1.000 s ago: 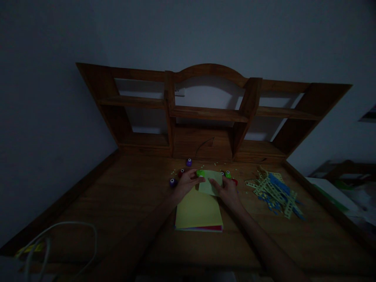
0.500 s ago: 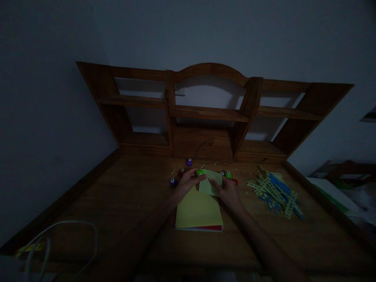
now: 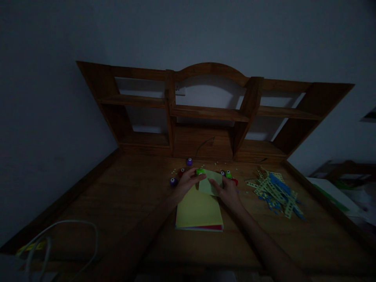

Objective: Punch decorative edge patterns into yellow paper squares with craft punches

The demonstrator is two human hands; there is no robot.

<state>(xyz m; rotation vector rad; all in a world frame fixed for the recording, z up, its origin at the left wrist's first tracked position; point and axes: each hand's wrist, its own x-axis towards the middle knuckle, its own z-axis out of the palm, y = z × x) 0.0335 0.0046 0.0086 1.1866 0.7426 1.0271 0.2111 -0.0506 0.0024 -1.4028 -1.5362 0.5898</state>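
Note:
A small square sheet of light green paper [image 3: 210,188] is pinched at its right side by my right hand [image 3: 228,191], thumb on top. My left hand [image 3: 187,183] is closed at the upper left of that sheet, around a small bright green craft punch [image 3: 200,171] that meets the paper's edge. The fingers hide part of the punch. Beneath lies a stack of coloured paper [image 3: 199,213], yellow uppermost, with red and other edges showing at the front.
Purple [image 3: 173,181], red [image 3: 181,171] and other small punches lie around my hands, amid tiny paper bits. A heap of pale green and blue perforated plastic strips [image 3: 274,192] lies right. A wooden shelf unit [image 3: 205,113] stands behind; a white cable [image 3: 73,222] loops at front left.
Hardly anything differs. Both hands keep their places on the punch and the light green sheet, with only a very slight shift of the left fingers.

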